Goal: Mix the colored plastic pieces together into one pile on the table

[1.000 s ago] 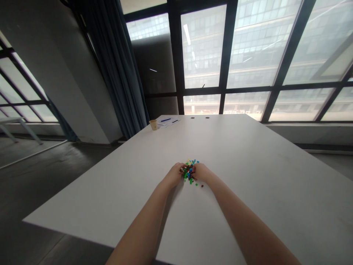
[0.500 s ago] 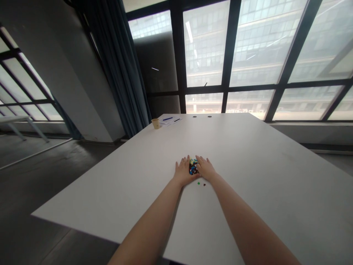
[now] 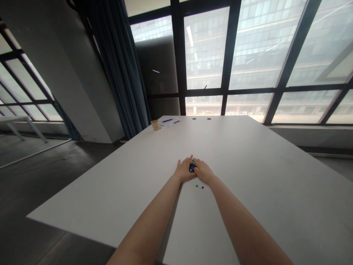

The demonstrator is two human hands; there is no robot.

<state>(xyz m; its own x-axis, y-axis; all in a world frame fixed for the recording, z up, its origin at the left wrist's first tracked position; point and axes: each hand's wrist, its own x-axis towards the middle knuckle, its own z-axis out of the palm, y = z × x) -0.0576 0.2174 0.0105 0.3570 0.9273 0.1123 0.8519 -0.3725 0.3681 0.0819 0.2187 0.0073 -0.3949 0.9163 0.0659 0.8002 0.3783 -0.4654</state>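
Observation:
A small heap of tiny coloured pieces (image 3: 192, 168), blue, dark and yellow among them, lies on the white table. My left hand (image 3: 184, 171) lies against its left side, fingers stretched out. On the other side my right hand (image 3: 204, 171) rests with its fingers extended over part of the heap. Both hands nearly meet, so much of the heap is hidden between them. Closer to me, apart from the heap, lie a green piece (image 3: 196, 186) and a dark brown piece (image 3: 202, 187). The exact kind of pieces is too small to tell.
The white table (image 3: 234, 147) stretches away toward the windows. At its far left stand a tan paper cup (image 3: 155, 125) and papers (image 3: 171, 124) with a blue pen (image 3: 167, 120). Two dark round discs (image 3: 194, 119) are at the far edge. A blue curtain (image 3: 121, 73) hangs behind.
My hands have drawn closer together, squeezing the heap into a narrower patch with less of it showing. The two loose pieces stay outside the hands.

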